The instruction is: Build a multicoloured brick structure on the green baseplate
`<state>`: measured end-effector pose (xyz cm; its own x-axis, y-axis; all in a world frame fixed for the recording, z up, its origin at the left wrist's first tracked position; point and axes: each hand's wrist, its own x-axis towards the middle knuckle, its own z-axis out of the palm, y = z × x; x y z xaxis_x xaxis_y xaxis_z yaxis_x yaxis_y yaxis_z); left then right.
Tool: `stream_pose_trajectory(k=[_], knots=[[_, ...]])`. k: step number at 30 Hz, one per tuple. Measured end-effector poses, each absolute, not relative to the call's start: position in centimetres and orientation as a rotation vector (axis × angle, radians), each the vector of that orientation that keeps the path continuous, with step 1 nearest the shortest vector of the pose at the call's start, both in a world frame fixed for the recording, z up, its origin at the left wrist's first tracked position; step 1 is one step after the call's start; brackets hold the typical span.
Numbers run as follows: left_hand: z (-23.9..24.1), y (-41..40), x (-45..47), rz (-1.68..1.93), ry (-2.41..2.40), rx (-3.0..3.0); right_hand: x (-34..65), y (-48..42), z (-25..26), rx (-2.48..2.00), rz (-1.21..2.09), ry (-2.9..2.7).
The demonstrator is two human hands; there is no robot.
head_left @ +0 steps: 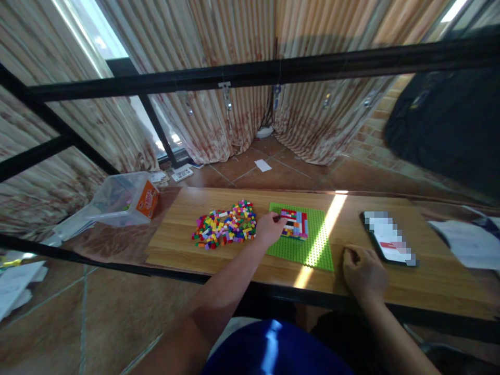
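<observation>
My left hand [270, 229] reaches over the left edge of a green studded baseplate [289, 251]. Its thumb and fingers are pinched on a small toy brick [278, 217], dark red and mostly hidden by the fingers. Right beside the fingertips, a low block of joined toy bricks [301, 224] in red, lilac, white and black sits on the baseplate. To the left lies a loose pile of small multicoloured bricks [224, 226]. My right hand [365, 273] rests on the table right of the baseplate, fingers curled in; nothing shows in them.
The wooden table [175, 208] also carries a phone [390, 239] at the right. A clear plastic box [117, 198] with an orange label stands beyond the left end. Papers [464, 242] lie at the far right. A dark metal bar [250, 78] crosses in front of the curtains.
</observation>
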<state>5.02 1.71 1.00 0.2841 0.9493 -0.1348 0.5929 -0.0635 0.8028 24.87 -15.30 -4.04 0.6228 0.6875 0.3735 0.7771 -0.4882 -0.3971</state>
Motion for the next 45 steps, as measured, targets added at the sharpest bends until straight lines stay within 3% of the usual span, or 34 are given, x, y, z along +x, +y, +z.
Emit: stream_pose_trajectory(k=[10,16,22,30,38,45], knots=[[1.9,-1.2,4.4,0.493,1.538,1.766,25.0,-15.5,-4.2,-2.309,-0.247,-1.159],[1.3,-2.2,3.3,0.642,1.444,1.751,25.4,-15.5,-4.5,-2.332,-0.261,-1.176],[0.6,-2.8,-2.3,0.878,1.342,1.898,25.3,-15.5,-4.3,-2.325,-0.245,-1.18],[0.4,-2.0,-10.0,0.828,1.616,2.156,25.4,-15.6,-4.2,-2.328,-0.249,-1.197],[0.1,-1.6,-9.4,0.639,1.716,2.301,25.2,-15.6,-4.2,-2.35,-0.268,-1.175],[1.4,-2.6,-7.9,0.778,1.481,2.171,25.1,-15.4,-4.1,-2.337,-0.252,-1.16]])
